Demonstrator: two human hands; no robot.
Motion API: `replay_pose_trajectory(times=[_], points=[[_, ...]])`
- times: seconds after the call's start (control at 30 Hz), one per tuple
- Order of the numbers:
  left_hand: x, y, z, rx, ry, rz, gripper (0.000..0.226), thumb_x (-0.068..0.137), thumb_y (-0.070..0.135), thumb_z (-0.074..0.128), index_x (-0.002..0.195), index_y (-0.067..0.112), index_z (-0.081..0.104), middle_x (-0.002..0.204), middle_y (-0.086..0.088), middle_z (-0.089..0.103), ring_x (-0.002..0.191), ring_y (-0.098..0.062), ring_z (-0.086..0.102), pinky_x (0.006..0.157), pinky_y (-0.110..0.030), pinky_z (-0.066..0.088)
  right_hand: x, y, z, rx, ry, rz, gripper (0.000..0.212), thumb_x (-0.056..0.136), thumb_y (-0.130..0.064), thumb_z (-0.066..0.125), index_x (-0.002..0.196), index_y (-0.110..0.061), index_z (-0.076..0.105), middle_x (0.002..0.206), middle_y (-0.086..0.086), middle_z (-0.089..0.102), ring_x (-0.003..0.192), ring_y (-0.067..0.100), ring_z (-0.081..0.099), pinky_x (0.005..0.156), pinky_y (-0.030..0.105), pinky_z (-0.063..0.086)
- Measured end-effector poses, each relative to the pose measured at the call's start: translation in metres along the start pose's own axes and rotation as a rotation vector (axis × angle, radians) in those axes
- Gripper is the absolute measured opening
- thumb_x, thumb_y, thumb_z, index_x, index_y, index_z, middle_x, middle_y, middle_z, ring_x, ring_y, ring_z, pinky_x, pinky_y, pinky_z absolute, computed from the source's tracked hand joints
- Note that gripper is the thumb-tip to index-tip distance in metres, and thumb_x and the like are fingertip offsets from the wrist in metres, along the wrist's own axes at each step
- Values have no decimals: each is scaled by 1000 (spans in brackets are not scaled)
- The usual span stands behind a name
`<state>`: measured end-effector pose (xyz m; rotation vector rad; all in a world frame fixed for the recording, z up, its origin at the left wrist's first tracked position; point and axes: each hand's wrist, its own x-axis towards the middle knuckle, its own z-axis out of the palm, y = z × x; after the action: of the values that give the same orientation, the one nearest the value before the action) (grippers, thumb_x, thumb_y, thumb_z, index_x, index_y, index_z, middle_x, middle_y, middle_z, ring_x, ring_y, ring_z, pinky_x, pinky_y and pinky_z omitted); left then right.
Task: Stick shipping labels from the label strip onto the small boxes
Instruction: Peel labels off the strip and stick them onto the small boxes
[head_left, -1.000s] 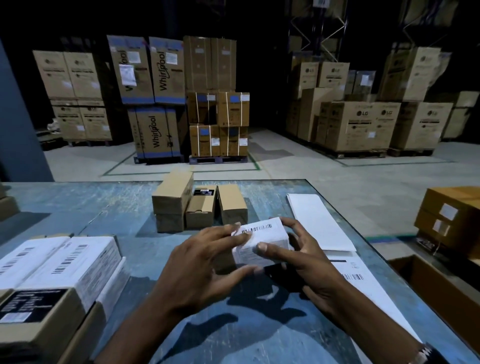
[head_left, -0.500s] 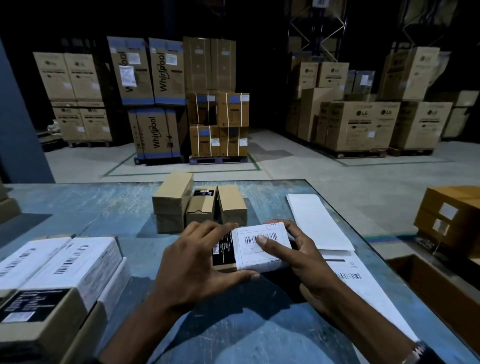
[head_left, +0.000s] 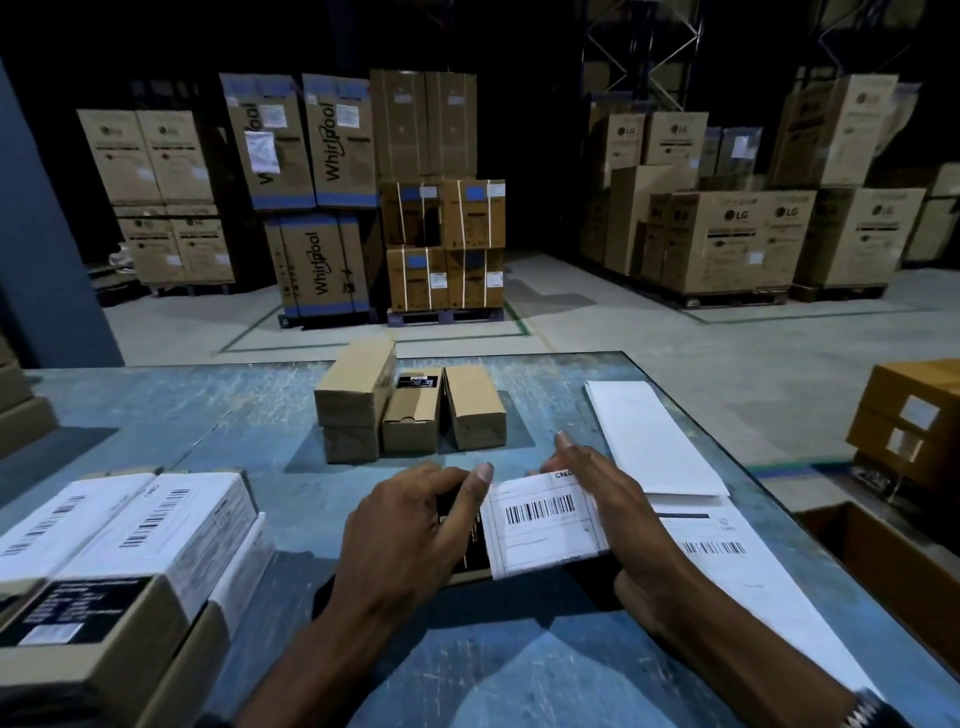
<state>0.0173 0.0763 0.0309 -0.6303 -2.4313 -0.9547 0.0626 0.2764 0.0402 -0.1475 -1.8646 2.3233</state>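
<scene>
A small box (head_left: 475, 540) lies flat on the blue table (head_left: 208, 415), with a white barcode label (head_left: 545, 525) covering its top. My left hand (head_left: 410, 530) grips the box's left end, thumb resting on the label's left edge. Fingers flat, my right hand (head_left: 613, 499) presses on the label's right side. The white label strip (head_left: 727, 561) runs along the table's right edge, one barcode label showing. Three plain small boxes (head_left: 415, 410) stand together further back, in the middle.
Several labelled boxes (head_left: 156, 540) are stacked at the near left. A blank white sheet (head_left: 644, 431) lies at the far right of the table. Brown cartons (head_left: 909, 421) sit off the right edge. Large pallets of cartons stand across the warehouse floor.
The box was tilted up in both hands and now lies flat with the label facing up. My right hand has slid onto the label's right side; my left thumb has moved to its left edge.
</scene>
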Motion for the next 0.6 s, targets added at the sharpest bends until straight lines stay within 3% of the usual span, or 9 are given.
replay_pose_trajectory(times=[0.17,0.23,0.3,0.43,0.53,0.6], points=[[-1,6,0,-107,99,-56,41,89,69,53,88,38,79,82,24,72,79,-1,67,64,-35,58,-2,3,0,-21,-43,-70,32,83,-29,91,106,-17,73,95,11,76,82,22,71,67,32,56],[0,7,-1,-181,88,-111,32,84,67,61,82,40,79,82,29,72,80,1,68,65,-32,57,0,3,-2,-31,-65,-132,29,80,-28,85,105,-19,73,106,14,79,88,24,72,75,36,55],[2,10,-2,-233,-22,-164,37,81,73,61,84,42,81,81,30,74,79,2,70,70,-34,59,2,4,-5,-79,-79,-201,25,81,-26,74,105,-17,73,110,10,80,95,21,73,81,34,55],[-1,10,1,-219,-74,-191,43,81,78,62,86,41,82,81,28,75,79,3,71,73,-35,61,2,9,-5,-128,-106,-166,34,83,-28,67,114,-14,71,105,9,80,90,20,74,70,21,56],[-1,9,2,-151,-60,-200,27,89,65,67,87,42,81,81,31,74,82,8,69,75,-33,61,2,14,-5,-221,-156,-132,30,91,-31,79,120,-25,72,107,6,80,86,15,75,69,22,56],[0,9,1,-135,-30,-203,19,95,53,67,89,41,81,84,30,75,83,8,68,78,-33,61,4,14,-5,-205,-162,-86,20,103,-26,70,122,-29,72,111,5,80,89,16,76,69,25,58]])
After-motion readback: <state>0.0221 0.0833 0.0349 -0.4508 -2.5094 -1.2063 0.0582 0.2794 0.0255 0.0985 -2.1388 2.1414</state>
